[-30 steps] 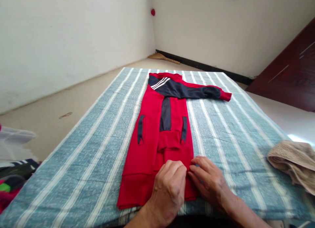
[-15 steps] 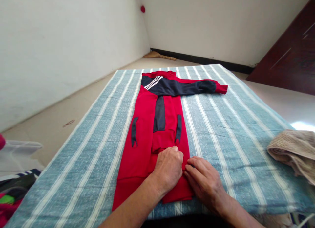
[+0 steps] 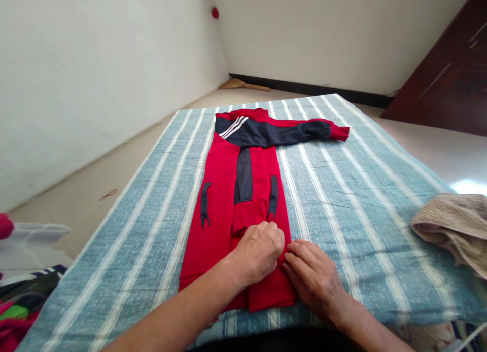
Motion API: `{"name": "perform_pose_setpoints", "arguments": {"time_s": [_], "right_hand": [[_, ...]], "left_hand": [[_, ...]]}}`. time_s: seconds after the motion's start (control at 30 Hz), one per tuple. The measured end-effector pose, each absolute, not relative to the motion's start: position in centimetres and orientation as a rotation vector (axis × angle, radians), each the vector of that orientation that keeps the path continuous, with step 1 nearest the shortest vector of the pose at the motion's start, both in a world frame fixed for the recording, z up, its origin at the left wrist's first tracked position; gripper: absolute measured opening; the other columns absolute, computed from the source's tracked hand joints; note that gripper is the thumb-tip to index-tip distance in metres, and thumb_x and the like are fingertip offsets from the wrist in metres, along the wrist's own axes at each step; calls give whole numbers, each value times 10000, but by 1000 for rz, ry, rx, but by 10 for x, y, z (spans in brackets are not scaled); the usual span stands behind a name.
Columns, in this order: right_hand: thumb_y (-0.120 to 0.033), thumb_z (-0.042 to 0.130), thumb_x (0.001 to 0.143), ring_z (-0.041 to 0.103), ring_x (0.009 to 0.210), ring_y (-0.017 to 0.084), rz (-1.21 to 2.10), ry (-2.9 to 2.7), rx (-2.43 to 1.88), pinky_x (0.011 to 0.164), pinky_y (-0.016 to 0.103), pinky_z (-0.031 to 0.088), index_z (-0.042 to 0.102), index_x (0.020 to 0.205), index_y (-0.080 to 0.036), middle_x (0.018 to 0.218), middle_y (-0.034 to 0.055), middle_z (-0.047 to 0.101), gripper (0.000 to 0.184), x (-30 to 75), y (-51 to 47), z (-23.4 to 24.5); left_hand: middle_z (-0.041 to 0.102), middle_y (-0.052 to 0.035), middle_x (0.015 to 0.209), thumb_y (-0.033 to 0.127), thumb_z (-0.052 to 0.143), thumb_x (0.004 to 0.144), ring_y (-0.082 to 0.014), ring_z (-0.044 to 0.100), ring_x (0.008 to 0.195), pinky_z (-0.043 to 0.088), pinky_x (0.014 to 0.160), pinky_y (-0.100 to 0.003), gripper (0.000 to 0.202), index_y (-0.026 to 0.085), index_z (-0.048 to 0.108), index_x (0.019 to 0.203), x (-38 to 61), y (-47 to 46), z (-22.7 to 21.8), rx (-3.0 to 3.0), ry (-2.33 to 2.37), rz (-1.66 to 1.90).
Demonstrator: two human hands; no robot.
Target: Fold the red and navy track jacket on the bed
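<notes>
A red and navy track jacket (image 3: 216, 189) with white shoulder stripes lies folded narrow on a striped blue cloth. One sleeve (image 3: 297, 133) stretches out to the right near the collar end; a red cuff (image 3: 249, 215) rests along the middle of the body. My left hand (image 3: 262, 250) is closed in a fist on the lower right part of the jacket, gripping its fabric. Beside it, my right hand (image 3: 314, 271) has its fingers pressed together on the jacket's right edge near the hem. The fingertips of both hands are partly hidden.
The blue striped cloth (image 3: 342, 215) covers the table. A folded beige towel (image 3: 452, 227) lies at the right edge. Clothes (image 3: 26, 301) and a whitish translucent container (image 3: 36, 245) are at lower left. A broom (image 3: 243, 84) lies on the floor by the far wall.
My left forearm has swung lower and to the left, now covering part of the jacket's lower left hem. Both hands stay at nearly the same place on the jacket. The view has shifted slightly.
</notes>
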State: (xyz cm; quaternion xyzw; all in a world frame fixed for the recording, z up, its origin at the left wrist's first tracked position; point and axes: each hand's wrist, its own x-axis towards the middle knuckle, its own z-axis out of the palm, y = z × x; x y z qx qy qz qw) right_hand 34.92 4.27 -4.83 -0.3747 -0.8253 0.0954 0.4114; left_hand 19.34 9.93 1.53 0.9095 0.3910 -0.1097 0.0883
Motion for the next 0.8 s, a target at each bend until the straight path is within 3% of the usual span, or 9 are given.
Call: {"name": "perform_pose_setpoints", "arguments": {"time_s": [0.27,0.53,0.8], "right_hand": [[-83,490,904,598,934,220,213,-2074,-970,824,391,522,590,1021,-155,947,104,644,170,350,43,-50],[-63,498,901,563,931,222,266,-2073,-981,837,389,492,585,991,-134,935,109,620,145,348,43,-49],[-179,422,950,530,816,194,259,-2145,-1109,750,346,470,567,796,-168,835,67,595,211,346,49,-46]], "left_hand": [[585,-43,782,109,422,873,-180,577,735,454,701,-280,149,162,547,810,174,101,7,2532,1324,-75],[609,-40,789,187,465,891,-206,607,756,440,662,-292,132,177,569,811,186,99,7,2488,1389,-167],[608,-41,787,155,406,894,-205,617,752,407,644,-291,166,194,534,796,192,109,12,2483,1479,-257]]}}
